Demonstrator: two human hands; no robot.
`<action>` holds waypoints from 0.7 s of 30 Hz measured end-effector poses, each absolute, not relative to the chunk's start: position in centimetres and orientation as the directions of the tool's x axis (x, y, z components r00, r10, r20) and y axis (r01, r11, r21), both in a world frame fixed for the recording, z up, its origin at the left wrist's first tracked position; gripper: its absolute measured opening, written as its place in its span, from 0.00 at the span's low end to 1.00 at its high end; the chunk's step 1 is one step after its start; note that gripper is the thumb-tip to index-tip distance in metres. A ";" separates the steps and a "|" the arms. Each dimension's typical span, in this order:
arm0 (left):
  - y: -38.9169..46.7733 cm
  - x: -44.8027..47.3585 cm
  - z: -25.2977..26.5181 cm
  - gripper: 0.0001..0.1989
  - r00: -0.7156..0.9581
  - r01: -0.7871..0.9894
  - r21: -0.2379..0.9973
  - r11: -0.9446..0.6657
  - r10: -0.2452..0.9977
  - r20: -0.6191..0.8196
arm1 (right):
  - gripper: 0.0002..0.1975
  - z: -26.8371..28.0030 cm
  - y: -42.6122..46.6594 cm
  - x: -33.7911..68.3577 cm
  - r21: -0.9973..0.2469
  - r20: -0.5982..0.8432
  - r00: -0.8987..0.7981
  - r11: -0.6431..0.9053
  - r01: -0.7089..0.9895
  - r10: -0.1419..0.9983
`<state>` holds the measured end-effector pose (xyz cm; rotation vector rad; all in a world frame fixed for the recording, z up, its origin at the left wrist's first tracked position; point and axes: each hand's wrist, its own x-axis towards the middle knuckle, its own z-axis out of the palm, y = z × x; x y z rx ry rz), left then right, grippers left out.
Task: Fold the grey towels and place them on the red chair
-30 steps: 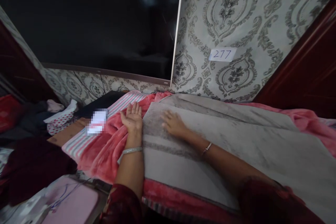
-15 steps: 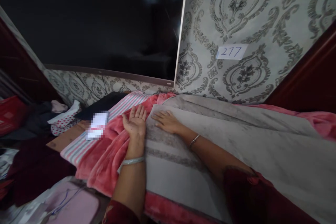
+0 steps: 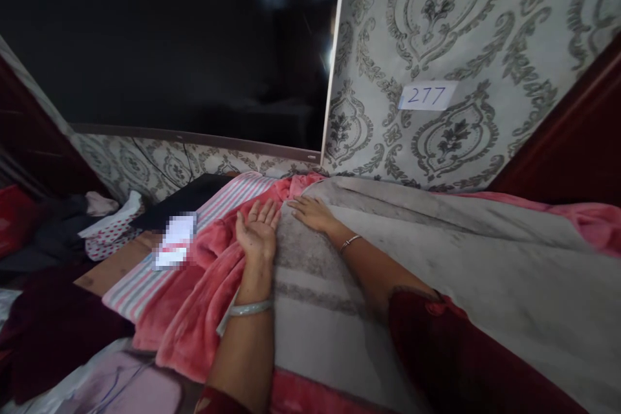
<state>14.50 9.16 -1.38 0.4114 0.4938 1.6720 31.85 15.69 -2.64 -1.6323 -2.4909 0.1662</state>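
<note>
A grey cloth [image 3: 460,272] with darker smudged patches is spread over a pink plush blanket [image 3: 194,320]. At the cloth's left edge my left hand [image 3: 258,229] is open, palm up, its fingers a little bent and nothing in it. My right hand [image 3: 313,213] lies palm down and open on the far left part of the grey cloth, fingers stretched toward its edge. The underside of my left hand, where it meets the fabric, is hidden.
Against the patterned wall stands a large dark screen [image 3: 194,45]. A paper marked 277 [image 3: 427,96] is on the wall. To the left are a striped cloth [image 3: 228,200], a blurred-out white item [image 3: 175,240], a brown board [image 3: 114,265], a dark flat panel [image 3: 179,200] and piled clothes [image 3: 63,330].
My left hand has shifted slightly right and remains palm up. My right hand has moved slightly away and to the right over the grey cloth. The camera view has shifted a little.
</note>
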 end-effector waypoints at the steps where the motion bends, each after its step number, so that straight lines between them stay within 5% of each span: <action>1: 9.2 14.6 -1.3 0.26 -0.113 -0.820 0.560 -0.121 0.992 0.049 | 0.28 -2.4 15.6 31.8 -0.183 0.066 -0.388 0.393 0.901 0.919; 6: 9.3 14.9 -1.1 0.30 0.087 -0.736 0.667 -0.113 0.962 0.259 | 0.30 -1.0 12.6 32.4 -0.205 0.025 -0.382 0.379 0.903 0.924; 15: 9.5 15.9 -0.9 0.29 0.059 -0.629 0.761 -0.158 0.966 0.250 | 0.32 -3.0 -5.3 43.3 -0.266 -0.006 -0.527 0.507 0.820 0.850; 21: 9.7 18.0 -1.9 0.17 0.046 -0.125 0.920 -0.372 0.924 0.380 | 0.32 -3.7 -7.4 52.0 -0.149 -0.003 -0.279 0.275 0.950 0.960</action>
